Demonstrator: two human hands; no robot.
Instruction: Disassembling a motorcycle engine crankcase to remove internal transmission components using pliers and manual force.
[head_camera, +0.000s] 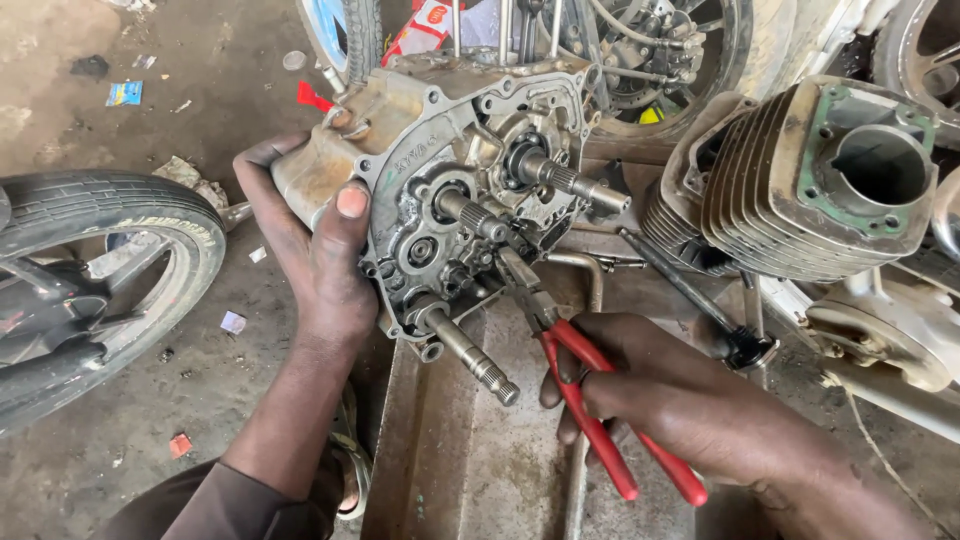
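Left hand (318, 250) grips the engine crankcase (450, 190) by its left edge, held upright over a metal tray (470, 460). Right hand (680, 400), closed around red-handled pliers (580, 370), lies below-right of the crankcase; the pliers' long axis runs up-left, nose at the shaft cluster.

Pliers (560, 340) tips hidden among engine case (470, 190) gears; what they pinch is unclear, possibly a clip. Tyre (110, 270) cut off at left edge.

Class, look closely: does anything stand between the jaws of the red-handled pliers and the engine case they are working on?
Nothing visible does. The right hand holds the pliers with their tips already in among the engine case gears, passing between two protruding shafts. The left hand steadies the case.
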